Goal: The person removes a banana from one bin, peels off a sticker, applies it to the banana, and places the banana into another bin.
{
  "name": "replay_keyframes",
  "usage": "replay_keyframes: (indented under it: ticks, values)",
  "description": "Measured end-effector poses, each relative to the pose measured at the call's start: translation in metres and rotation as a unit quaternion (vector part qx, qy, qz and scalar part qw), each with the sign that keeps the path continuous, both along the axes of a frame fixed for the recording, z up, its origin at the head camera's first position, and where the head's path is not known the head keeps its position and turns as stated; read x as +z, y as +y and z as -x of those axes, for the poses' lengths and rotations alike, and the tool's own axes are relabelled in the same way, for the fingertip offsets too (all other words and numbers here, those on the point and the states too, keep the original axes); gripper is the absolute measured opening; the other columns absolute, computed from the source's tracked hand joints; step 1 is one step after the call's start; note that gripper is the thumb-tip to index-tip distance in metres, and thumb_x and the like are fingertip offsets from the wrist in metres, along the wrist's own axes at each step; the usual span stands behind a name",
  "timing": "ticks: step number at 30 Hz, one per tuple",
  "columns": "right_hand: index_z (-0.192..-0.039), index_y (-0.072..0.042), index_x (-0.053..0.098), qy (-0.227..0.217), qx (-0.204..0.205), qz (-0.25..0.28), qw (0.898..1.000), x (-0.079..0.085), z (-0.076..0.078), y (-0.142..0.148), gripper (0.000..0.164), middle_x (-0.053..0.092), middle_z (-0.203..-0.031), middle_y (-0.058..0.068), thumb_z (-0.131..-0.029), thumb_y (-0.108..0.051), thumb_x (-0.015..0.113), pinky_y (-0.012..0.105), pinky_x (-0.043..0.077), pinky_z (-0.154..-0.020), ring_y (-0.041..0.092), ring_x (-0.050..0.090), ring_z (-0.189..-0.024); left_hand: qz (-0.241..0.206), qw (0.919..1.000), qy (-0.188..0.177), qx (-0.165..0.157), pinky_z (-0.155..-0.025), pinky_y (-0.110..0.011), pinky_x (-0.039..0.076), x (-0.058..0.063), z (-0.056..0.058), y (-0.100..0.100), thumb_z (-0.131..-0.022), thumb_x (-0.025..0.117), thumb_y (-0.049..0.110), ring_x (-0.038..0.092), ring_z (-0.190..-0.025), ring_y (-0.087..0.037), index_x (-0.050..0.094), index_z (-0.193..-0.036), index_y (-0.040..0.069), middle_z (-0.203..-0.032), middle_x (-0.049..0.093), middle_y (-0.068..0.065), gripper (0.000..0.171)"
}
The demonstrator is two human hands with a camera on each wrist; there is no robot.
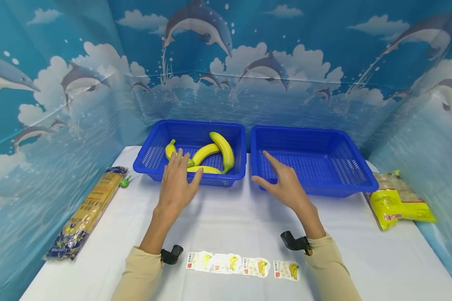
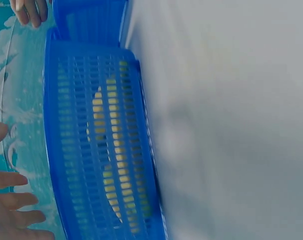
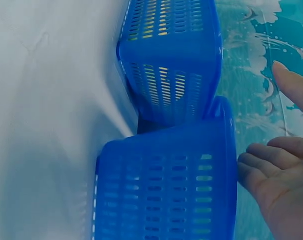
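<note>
Several yellow bananas (image 1: pixel 226 154) lie in the left blue basket (image 1: pixel 231 179). My left hand (image 1: pixel 178 184) is over that basket's front rim, fingers spread, holding nothing. In the left wrist view the left hand (image 2: pixel 16 205) appears at the lower left, beside the basket wall (image 2: pixel 96 150), with yellow showing through its slots. My right hand (image 1: pixel 286 184) hovers at the front left of the right blue basket (image 1: pixel 316 188), thumb and fingers apart, holding nothing. The right wrist view has the right hand (image 3: pixel 281 175) close by that basket's rim (image 3: pixel 229 175); whether they touch I cannot tell.
Four-sided spread: a spaghetti pack (image 1: pixel 90 209) and a small green item (image 1: pixel 125 182) lie at left, a yellow snack-like bag (image 1: pixel 395 205) at right. Several banana-picture cards (image 1: pixel 226 263) line the front. A dolphin-print curtain (image 1: pixel 196 100) surrounds the white table (image 1: pixel 229 221).
</note>
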State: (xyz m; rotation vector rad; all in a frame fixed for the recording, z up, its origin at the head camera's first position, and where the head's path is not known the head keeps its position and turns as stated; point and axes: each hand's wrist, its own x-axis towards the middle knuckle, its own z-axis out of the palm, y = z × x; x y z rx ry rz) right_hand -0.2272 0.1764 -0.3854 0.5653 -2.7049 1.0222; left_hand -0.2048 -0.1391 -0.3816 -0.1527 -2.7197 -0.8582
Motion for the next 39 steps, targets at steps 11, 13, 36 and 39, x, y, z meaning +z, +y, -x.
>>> replay_keyframes:
  ticks: [11,13,36,39]
  values:
    - [-0.164,-0.006,0.043,0.009,0.059,0.089,0.994,-0.005,-0.002,-0.007,0.081,0.042,-0.169,0.015,-0.096,-0.019,0.085,0.046,0.048,-0.118,0.038,0.046,-0.151,-0.042,0.9959,0.047,0.066,-0.133,-0.063,0.013,-0.005,0.009,-0.039,-0.108,0.065,0.033,0.014,-0.164,-0.045,0.037,-0.164,-0.005,-0.174,0.024,-0.027,0.073]
    - [-0.165,-0.007,0.043,0.006,0.070,0.094,0.993,-0.005,-0.002,-0.009,0.082,0.042,-0.169,0.014,-0.096,-0.018,0.085,0.045,0.047,-0.118,0.038,0.045,-0.152,-0.045,0.9946,0.048,0.079,-0.133,-0.064,0.013,-0.006,0.010,-0.048,-0.108,0.064,0.032,0.013,-0.164,-0.046,0.036,-0.163,-0.006,-0.174,0.024,-0.028,0.073]
    - [-0.164,-0.004,0.043,0.003,0.117,0.127,0.985,-0.010,0.003,-0.031,0.081,0.044,-0.168,0.013,-0.096,-0.018,0.085,0.039,0.046,-0.119,0.034,0.044,-0.154,-0.295,0.9303,-0.083,0.202,-0.131,-0.051,0.028,-0.011,0.026,-0.113,-0.113,0.048,0.042,0.024,-0.162,-0.041,0.010,-0.171,-0.001,-0.177,0.017,-0.024,0.082]
    - [-0.163,-0.004,0.045,0.003,0.116,0.120,0.986,-0.010,0.004,-0.033,0.080,0.045,-0.168,0.014,-0.096,-0.018,0.085,0.039,0.046,-0.119,0.035,0.045,-0.153,-0.350,0.9099,-0.089,0.204,-0.129,-0.046,0.035,-0.012,0.028,-0.115,-0.114,0.047,0.038,0.033,-0.159,-0.039,0.014,-0.171,-0.001,-0.174,0.026,-0.025,0.076]
